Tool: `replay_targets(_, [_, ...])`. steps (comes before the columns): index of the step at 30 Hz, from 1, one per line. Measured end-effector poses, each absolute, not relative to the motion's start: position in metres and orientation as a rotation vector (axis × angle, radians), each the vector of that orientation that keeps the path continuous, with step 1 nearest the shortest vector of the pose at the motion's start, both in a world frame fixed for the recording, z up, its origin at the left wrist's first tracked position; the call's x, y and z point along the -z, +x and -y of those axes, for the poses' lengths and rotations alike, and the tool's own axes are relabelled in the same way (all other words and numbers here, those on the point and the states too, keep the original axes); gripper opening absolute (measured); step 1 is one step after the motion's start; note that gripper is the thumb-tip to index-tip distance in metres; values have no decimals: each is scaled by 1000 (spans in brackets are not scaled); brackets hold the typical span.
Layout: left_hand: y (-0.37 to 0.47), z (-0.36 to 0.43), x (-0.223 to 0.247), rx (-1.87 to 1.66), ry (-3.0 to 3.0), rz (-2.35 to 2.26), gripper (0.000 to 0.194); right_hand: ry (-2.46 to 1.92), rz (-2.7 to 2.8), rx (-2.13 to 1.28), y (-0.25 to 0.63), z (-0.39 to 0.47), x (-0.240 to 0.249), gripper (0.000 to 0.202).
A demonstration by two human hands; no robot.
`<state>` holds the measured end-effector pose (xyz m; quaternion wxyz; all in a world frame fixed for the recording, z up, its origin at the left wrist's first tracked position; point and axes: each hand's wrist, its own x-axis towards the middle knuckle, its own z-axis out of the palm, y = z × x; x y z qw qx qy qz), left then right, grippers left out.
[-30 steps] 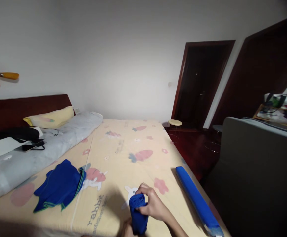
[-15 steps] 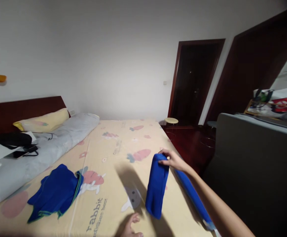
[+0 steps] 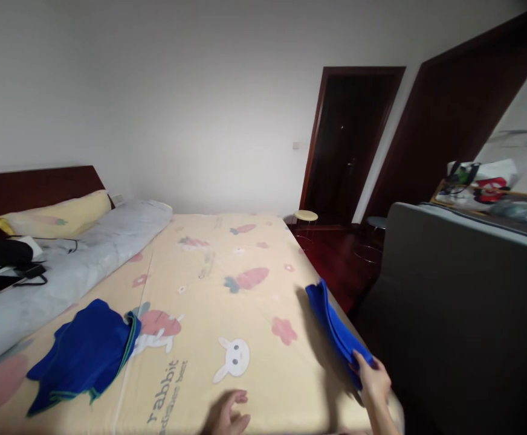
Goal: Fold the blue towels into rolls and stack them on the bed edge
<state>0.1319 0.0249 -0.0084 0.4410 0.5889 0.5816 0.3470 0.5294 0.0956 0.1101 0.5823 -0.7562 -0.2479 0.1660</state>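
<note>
My right hand (image 3: 372, 380) grips the near end of a folded blue cloth (image 3: 329, 320) at the right edge of the bed. The cloth shows more than one layer, and I cannot tell how many pieces lie together there. At the bottom middle, my left hand (image 3: 231, 415) hovers near the sheet, fingers apart and curved, holding nothing. A crumpled blue cloth (image 3: 86, 344) with green edging lies loose on the left part of the bed.
The bed (image 3: 254, 314) has a cream sheet printed with rabbits and carrots. Grey bedding (image 3: 86, 254), a yellow pillow (image 3: 59, 216) and a phone (image 3: 3, 282) are at the left. A dark grey panel (image 3: 454, 302) stands to the right, and a stool (image 3: 306, 215) beyond the bed.
My right hand has carried the upright folded blue cloth rightward and down onto the blue cloth at the bed's edge. My left hand stays low in front. The view has turned slightly right.
</note>
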Motion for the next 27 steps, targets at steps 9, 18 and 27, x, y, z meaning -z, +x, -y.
replay_targets(9, [133, -19, -10, -826, 1454, -1418, 43, -1957, 487, -508, 539, -92, -74, 59])
replay_targets(18, [134, -17, -13, -820, 1429, -1441, 43, -2011, 665, -416, 540, -85, -81, 59])
replay_targets(27, [136, -16, -15, -821, 1466, -1517, 42, -1544, 1998, -289, 505, -41, -14, 43])
